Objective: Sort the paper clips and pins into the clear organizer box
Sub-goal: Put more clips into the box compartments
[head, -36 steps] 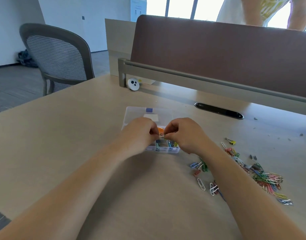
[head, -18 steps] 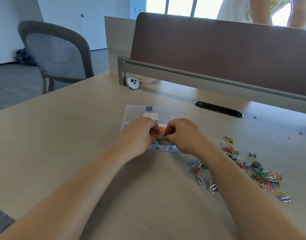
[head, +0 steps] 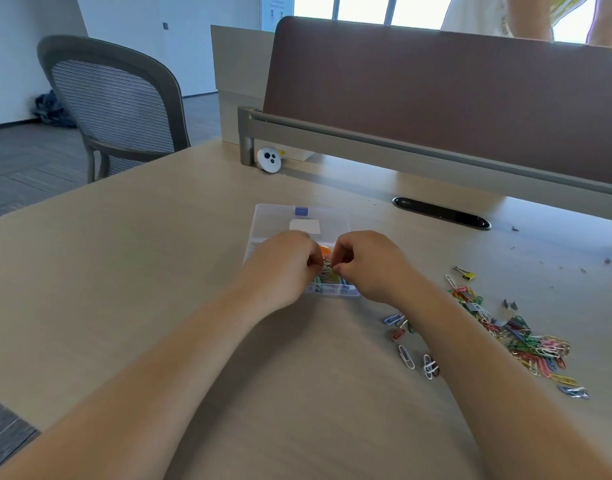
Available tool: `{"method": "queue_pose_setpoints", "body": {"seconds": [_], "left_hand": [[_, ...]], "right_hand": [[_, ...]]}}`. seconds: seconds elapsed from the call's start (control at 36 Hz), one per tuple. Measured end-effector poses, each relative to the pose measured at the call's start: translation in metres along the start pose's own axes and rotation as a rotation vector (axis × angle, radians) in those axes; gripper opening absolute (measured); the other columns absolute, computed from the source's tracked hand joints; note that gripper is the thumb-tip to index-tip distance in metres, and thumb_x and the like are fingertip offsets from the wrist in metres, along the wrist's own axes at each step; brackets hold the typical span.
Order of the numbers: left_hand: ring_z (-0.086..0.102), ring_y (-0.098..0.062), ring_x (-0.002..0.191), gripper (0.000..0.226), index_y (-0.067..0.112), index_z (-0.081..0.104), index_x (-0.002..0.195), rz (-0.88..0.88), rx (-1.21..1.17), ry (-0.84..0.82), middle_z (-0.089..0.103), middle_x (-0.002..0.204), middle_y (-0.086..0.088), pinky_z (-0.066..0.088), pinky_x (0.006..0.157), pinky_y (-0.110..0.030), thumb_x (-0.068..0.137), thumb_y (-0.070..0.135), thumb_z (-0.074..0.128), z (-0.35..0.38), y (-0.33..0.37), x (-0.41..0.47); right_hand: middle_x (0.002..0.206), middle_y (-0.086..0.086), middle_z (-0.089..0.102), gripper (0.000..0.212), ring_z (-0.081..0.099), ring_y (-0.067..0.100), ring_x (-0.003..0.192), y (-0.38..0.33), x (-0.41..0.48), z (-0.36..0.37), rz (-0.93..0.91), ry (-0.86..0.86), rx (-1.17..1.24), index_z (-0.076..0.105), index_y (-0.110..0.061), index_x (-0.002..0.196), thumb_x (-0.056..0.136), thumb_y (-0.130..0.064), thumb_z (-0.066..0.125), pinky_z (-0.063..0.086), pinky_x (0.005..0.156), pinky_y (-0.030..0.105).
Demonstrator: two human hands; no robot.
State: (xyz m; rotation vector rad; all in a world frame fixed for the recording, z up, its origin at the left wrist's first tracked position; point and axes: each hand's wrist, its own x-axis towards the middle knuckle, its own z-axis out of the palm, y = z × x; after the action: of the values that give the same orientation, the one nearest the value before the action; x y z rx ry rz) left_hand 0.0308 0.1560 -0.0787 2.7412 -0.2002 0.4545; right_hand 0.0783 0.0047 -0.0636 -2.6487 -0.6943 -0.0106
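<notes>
The clear organizer box [head: 276, 220] lies open on the desk, its lid folded back with a blue latch and a white label. My left hand [head: 286, 265] and my right hand [head: 366, 263] meet over the box's near compartments, fingers pinched together on a small tangle of paper clips [head: 327, 269]. Coloured clips and something orange show in the compartments below. A pile of coloured paper clips [head: 526, 341] spreads to the right, with a few loose clips [head: 406, 344] nearer my right forearm and a yellow binder clip [head: 465, 273] further back.
A brown desk divider [head: 436, 98] with a grey rail runs along the back. A small white round device [head: 270, 160] sits by its post, and a black cable slot [head: 441, 213] lies behind the box. A grey mesh chair [head: 114, 105] stands left. A person stands behind the divider.
Both hands stay pinched together over the box with hardly any shift. The view itself has drifted slightly.
</notes>
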Motion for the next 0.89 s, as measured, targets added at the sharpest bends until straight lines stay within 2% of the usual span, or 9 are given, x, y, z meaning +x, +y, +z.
{"method": "queue_pose_setpoints", "body": {"seconds": [0.11,0.19,0.28,0.39,0.53,0.58,0.67,0.81,0.89], "left_hand": [[0.054,-0.013,0.082,0.01,0.025,0.071,0.084,0.008,-0.019,0.023,0.057,0.085,0.007,0.024,0.054,-0.015,0.087,0.023,0.062,0.0007,0.0008,-0.0001],[0.055,-0.015,0.084,0.012,0.024,0.072,0.087,0.026,0.004,0.014,0.058,0.088,0.004,0.027,0.056,-0.022,0.088,0.025,0.06,0.0002,0.0014,-0.0009],[0.057,-0.017,0.084,0.016,0.021,0.072,0.083,0.018,0.026,0.011,0.058,0.087,0.001,0.031,0.056,-0.024,0.088,0.023,0.057,0.0,0.0022,-0.0026],[0.056,-0.017,0.081,0.016,0.021,0.07,0.079,0.018,0.028,0.009,0.058,0.085,0.001,0.028,0.054,-0.023,0.088,0.021,0.056,0.0001,0.0032,-0.0032],[0.056,-0.02,0.078,0.018,0.015,0.067,0.074,0.017,0.022,-0.025,0.056,0.083,-0.001,0.032,0.053,-0.026,0.087,0.021,0.057,0.0002,0.003,-0.0032],[0.056,-0.02,0.078,0.017,0.015,0.069,0.076,0.019,0.016,-0.029,0.056,0.083,-0.001,0.037,0.056,-0.028,0.087,0.021,0.057,0.0003,0.0028,-0.0035],[0.056,-0.019,0.079,0.016,0.017,0.071,0.079,0.025,0.026,-0.023,0.057,0.085,0.001,0.031,0.055,-0.026,0.088,0.021,0.057,0.0002,0.003,-0.0042],[0.057,-0.019,0.082,0.017,0.018,0.072,0.085,0.045,0.053,-0.012,0.058,0.089,0.002,0.032,0.059,-0.027,0.09,0.025,0.057,0.0009,0.0023,-0.0046],[0.057,-0.016,0.084,0.018,0.021,0.073,0.089,0.075,0.07,0.008,0.058,0.09,0.004,0.029,0.056,-0.023,0.091,0.028,0.056,0.0003,0.0043,-0.0057]], "right_hand": [[0.085,-0.001,0.063,0.013,0.057,0.018,0.081,-0.0039,-0.0007,0.0008,0.009,0.017,-0.04,0.066,-0.018,0.084,0.082,-0.008,0.057,0.045,0.067,0.029],[0.087,0.001,0.062,0.012,0.056,0.021,0.083,-0.006,-0.0025,0.0008,0.01,0.023,-0.056,0.066,-0.017,0.085,0.081,-0.009,0.057,0.043,0.066,0.029],[0.088,0.001,0.061,0.012,0.056,0.021,0.084,-0.0076,-0.0036,0.0008,0.018,0.008,-0.068,0.066,-0.016,0.087,0.081,-0.011,0.057,0.041,0.066,0.029],[0.086,-0.001,0.059,0.01,0.055,0.02,0.083,-0.0083,-0.0038,0.0,0.03,-0.011,-0.064,0.064,-0.018,0.084,0.081,-0.012,0.057,0.041,0.066,0.029],[0.079,0.002,0.061,0.009,0.056,0.022,0.078,-0.0088,-0.0038,0.0013,0.042,-0.019,-0.052,0.062,-0.019,0.075,0.079,-0.011,0.058,0.037,0.058,0.027],[0.079,0.003,0.062,0.011,0.056,0.022,0.077,-0.0083,-0.0038,0.0016,0.044,-0.017,-0.045,0.061,-0.02,0.073,0.079,-0.011,0.058,0.037,0.059,0.027],[0.081,0.002,0.063,0.014,0.057,0.021,0.078,-0.008,-0.0027,0.0019,0.047,-0.014,-0.036,0.062,-0.022,0.071,0.079,-0.011,0.059,0.039,0.062,0.027],[0.08,0.002,0.064,0.018,0.058,0.02,0.076,-0.0078,-0.003,0.0011,0.05,-0.019,-0.04,0.06,-0.024,0.068,0.079,-0.009,0.059,0.038,0.059,0.026],[0.075,-0.001,0.063,0.014,0.059,0.018,0.073,-0.0076,-0.0028,-0.0015,0.048,-0.036,-0.002,0.066,-0.022,0.073,0.083,-0.012,0.061,0.038,0.057,0.025]]}}
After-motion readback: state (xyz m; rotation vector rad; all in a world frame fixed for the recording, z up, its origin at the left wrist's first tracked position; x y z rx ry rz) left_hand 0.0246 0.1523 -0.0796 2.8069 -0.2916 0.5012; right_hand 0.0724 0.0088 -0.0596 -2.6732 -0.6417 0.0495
